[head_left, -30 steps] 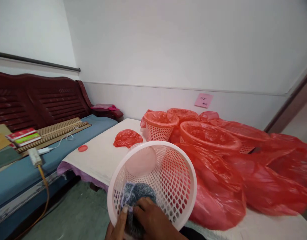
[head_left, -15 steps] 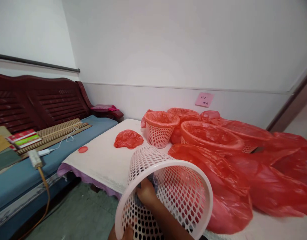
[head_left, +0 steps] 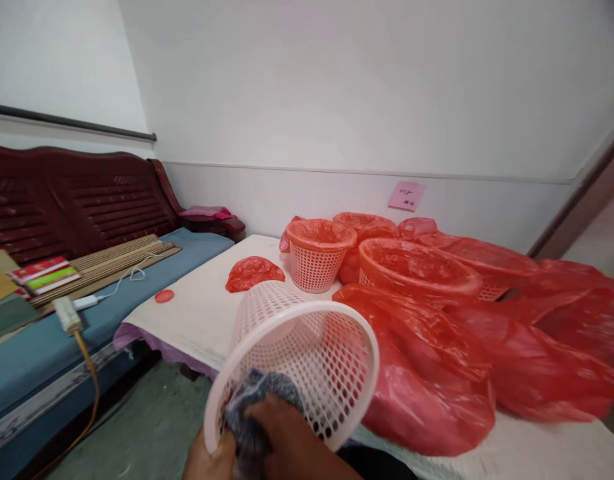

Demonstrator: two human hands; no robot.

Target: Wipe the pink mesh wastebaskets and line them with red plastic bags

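Note:
A white perforated plastic basket (head_left: pixel 307 333) lies tilted on its side, its mouth turned toward me. My left hand (head_left: pixel 214 457) grips the rim at the lower left, with part of the fingers hidden. At the mouth, my right hand (head_left: pixel 281 427) is closed on a grey cloth (head_left: pixel 259 400), pressed against the inner wall near the rim. Behind the basket, a pink basket lined with a red plastic bag (head_left: pixel 317 263) stands upright. A crumpled red bag (head_left: pixel 254 273) lies to its left.
More red-lined baskets (head_left: pixel 419 270) and loose red bags (head_left: pixel 431 380) cover the table's right side. A small red disc (head_left: pixel 164 295) lies near the left edge of the white-topped table (head_left: pixel 187 333). At left stands a wooden sofa (head_left: pixel 81 200) with a power strip (head_left: pixel 67 315) on it.
My right hand has drawn the cloth from deep inside the basket out to its rim. The basket has shifted left and slightly up.

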